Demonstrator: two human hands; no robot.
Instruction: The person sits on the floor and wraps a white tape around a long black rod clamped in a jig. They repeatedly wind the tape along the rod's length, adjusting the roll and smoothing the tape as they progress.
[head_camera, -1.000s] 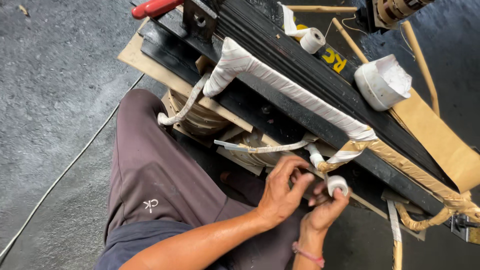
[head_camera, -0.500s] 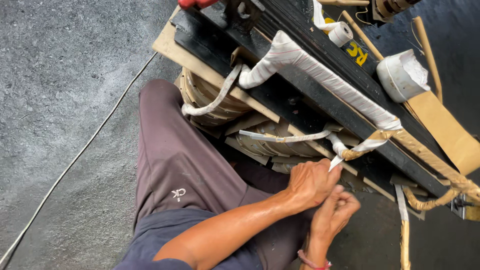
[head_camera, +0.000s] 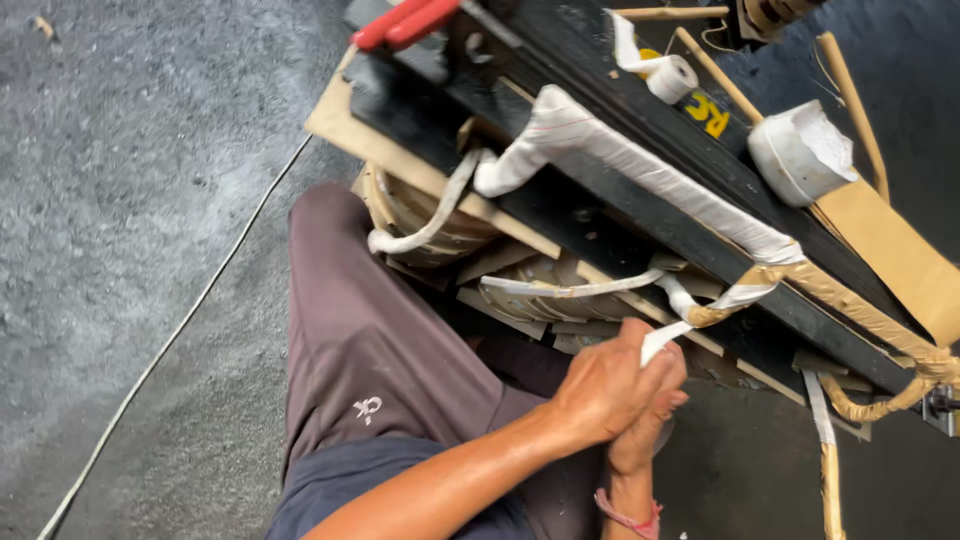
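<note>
The left hand (head_camera: 605, 385) is closed in a grip on a strip of white cloth tape (head_camera: 668, 335), which comes out at the top of the fist and runs up taut toward the tape-wrapped lead (head_camera: 640, 165) on the black steel frame (head_camera: 600, 230). The right hand (head_camera: 648, 425) is pressed against it from beneath, mostly hidden; it seems curled shut too, though on what I cannot tell. The left forearm reaches in from lower left, over a knee in maroon trousers (head_camera: 350, 330).

Your left hand (head_camera: 612, 385) and right hand (head_camera: 648, 425) clasp together, pinching white cloth tape (head_camera: 700, 315) that runs up-right to the tape-wrapped lead (head_camera: 640, 165) on the black frame (head_camera: 640, 240).
</note>
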